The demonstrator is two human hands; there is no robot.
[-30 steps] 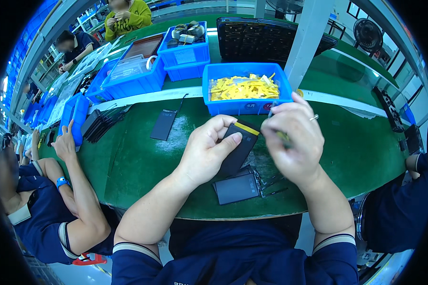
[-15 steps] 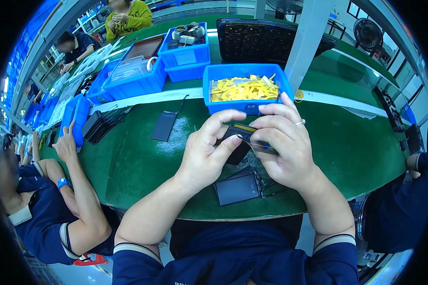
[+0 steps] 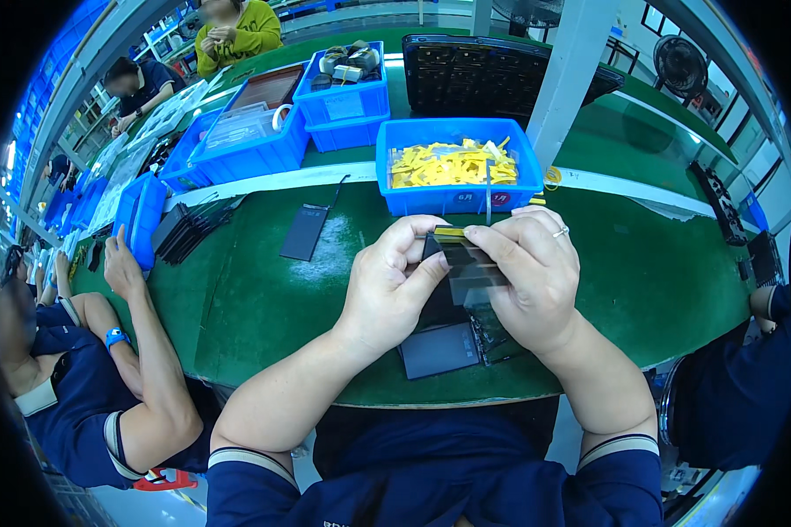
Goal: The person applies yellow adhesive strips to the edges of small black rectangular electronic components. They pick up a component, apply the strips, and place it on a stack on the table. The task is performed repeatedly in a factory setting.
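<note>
Fingers [image 3: 484,238] at yellow-edged pack [image 3: 443,301], wide bench [image 3: 646,277] rightward

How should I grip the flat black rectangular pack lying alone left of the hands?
Grip the flat black rectangular pack by the long edges of its near half, probably from the near side: it lies flat on the green tabletop, its thin dark tail projecting past the far right corner.

A black pack [image 3: 439,351] lies near the middle of the green bench's [image 3: 642,290] near edge, and a second pack [image 3: 304,233] farther back, beside a pale patch [image 3: 330,252]. Toward the left edge lie bunched packs [image 3: 183,235] and a blue bin [image 3: 156,198]; another bin [image 3: 431,203] stands at the far edge.
</note>
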